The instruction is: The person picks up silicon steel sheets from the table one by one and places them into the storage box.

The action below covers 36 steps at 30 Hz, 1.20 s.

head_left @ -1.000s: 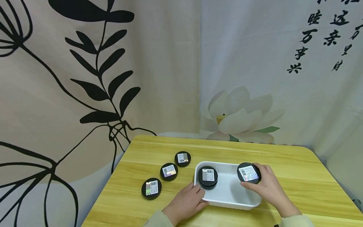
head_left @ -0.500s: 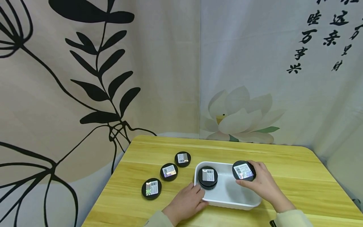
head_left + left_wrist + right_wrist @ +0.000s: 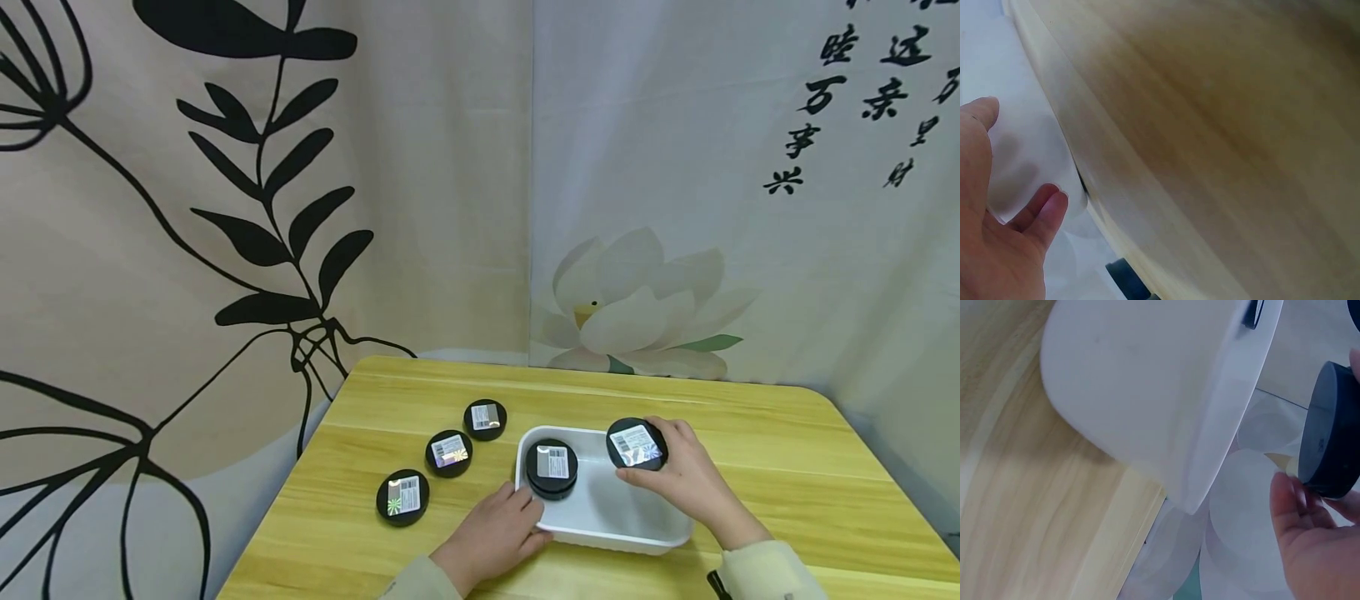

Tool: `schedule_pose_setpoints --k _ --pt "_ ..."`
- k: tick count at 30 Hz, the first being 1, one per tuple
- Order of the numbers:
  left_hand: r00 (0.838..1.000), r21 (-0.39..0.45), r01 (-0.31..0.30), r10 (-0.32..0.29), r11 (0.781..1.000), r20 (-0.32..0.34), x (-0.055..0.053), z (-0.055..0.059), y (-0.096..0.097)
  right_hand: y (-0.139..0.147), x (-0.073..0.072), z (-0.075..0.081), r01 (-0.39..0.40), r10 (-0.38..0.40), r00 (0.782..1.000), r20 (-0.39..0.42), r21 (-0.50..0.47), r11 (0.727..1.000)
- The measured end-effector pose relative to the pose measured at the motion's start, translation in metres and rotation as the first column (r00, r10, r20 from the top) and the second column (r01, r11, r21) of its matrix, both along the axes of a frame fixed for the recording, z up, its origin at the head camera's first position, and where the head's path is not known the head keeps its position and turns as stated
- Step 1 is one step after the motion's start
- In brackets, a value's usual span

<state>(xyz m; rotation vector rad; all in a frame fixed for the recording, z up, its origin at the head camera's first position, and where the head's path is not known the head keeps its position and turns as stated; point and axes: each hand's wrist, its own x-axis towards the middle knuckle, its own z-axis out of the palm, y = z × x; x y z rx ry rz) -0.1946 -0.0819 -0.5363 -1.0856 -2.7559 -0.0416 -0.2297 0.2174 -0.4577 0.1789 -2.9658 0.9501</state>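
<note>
My right hand (image 3: 684,477) holds a flat round black container (image 3: 637,444) with a white barcode label, gripping it by its edge above the right half of a white plastic tray (image 3: 577,533). The right wrist view shows the container's side (image 3: 1329,434) between thumb and fingers, apart from the tray wall (image 3: 1141,369). At the tray's near left corner my left hand (image 3: 495,533) grips the wall; in the left wrist view thumb and fingers (image 3: 1047,212) lie against it. Inside the tray's left end two similar containers (image 3: 552,468) are stacked.
Three more round black containers lie left of the tray on the wooden table (image 3: 787,467): one in front (image 3: 402,497), one in the middle (image 3: 449,454) and one farther back (image 3: 484,419). Behind the table hangs a printed curtain (image 3: 450,208).
My right hand has moved left and slightly up with the black container, farther over the tray. The left hand stays at the tray's corner, and the other containers have not moved.
</note>
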Motion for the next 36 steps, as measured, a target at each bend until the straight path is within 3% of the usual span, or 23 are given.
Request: schedule_pose_setpoints --k 6,13,31,36 --pt "1.0 0.008 -0.001 0.001 1.0 0.017 -0.001 0.001 0.0 -0.004 -0.005 0.002 -0.007 0.007 1.0 0.002 -0.003 1.0" --pt "1.0 0.005 -0.005 0.005 1.0 0.021 -0.003 0.003 0.001 -0.007 -0.013 0.005 -0.037 0.036 0.997 -0.061 -0.011 0.999" --pt "1.0 0.0 -0.007 0.007 1.0 0.027 -0.003 0.0 0.002 -0.017 -0.023 0.011 -0.081 0.081 0.996 -0.035 -0.007 0.997" --pt "0.999 -0.003 -0.01 0.01 1.0 0.047 -0.002 0.0 0.001 -0.017 -0.028 0.008 -0.103 0.103 0.992 -0.07 0.006 0.995"
